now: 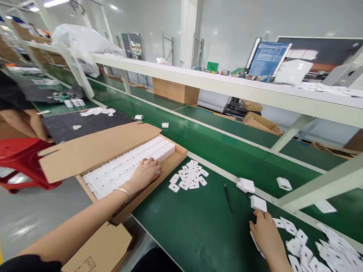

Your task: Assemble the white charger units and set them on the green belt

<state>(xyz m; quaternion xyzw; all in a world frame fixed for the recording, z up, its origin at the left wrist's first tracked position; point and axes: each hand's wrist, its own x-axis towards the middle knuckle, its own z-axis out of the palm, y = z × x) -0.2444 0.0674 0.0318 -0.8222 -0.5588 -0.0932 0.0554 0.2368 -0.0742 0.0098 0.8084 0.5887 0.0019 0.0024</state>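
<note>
"Resting where, exactly, are the person's two hands?"

"The left hand (144, 172) is lying at eight o'clock, palm down, fingers loosely bent over white units (113, 177) that are standing in close rows inside an open cardboard box (179, 158). A thin bracelet (123, 190) is circling that wrist. I cannot tell whether the fingers are gripping one."

"And the other?"

"The right hand (265, 234) is hovering or resting between four and five o'clock, half curled, its fingertips close by the lower edge of a white plug adapter (258, 204). Its palm is facing away, so I cannot tell if it is holding anything. A second adapter (246, 185) is lying just beyond, at four o'clock."

"What is surrounding them?"

"Black tweezers (228, 198) are lying on the green tabletop (184, 223) near five o'clock. A small pile of flat white pieces (190, 175) is sitting at six, just beside the box. A larger heap of white pieces (337, 245) is spreading at four, beyond the right hand. At nine o'clock, a red stool (22, 151) is standing on the floor, near another person's arm (36, 122)."
</note>
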